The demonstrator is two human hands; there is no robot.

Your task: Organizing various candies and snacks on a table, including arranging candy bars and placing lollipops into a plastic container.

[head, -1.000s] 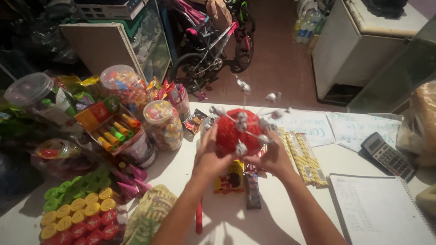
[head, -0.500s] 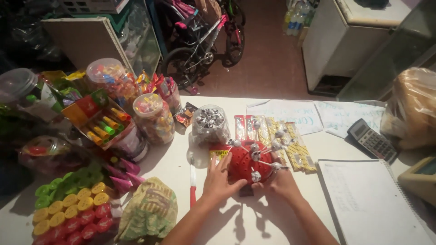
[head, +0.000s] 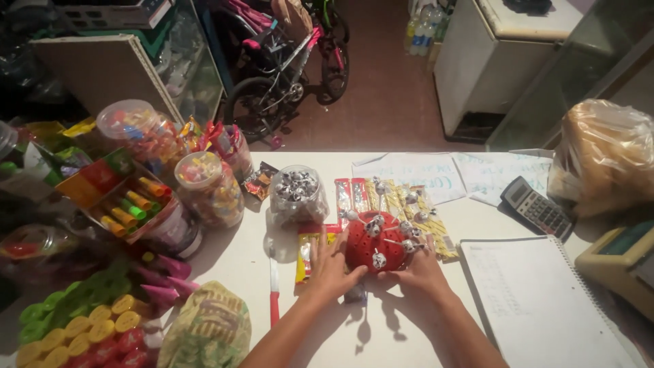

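Both hands cup a red lollipop stand (head: 377, 249) that sits on the white bench (head: 238, 262), just in front of a clear tub of silver-wrapped sweets (head: 296, 194). The left hand (head: 332, 267) presses its spread fingers (head: 338, 244) against the stand's left flank; the right hand (head: 422, 267) wraps the right flank and lower edge — neither is clenched, both lie grasping the dome. Foil-wrapped lollipops (head: 374, 228) stick out of it on thin sticks. The dome looks like light, stiff plastic, and probably top-heavy when loaded — the sticks seem loose and easily knocked. The safest hold appears to be low on the smooth sides, between the sticks.
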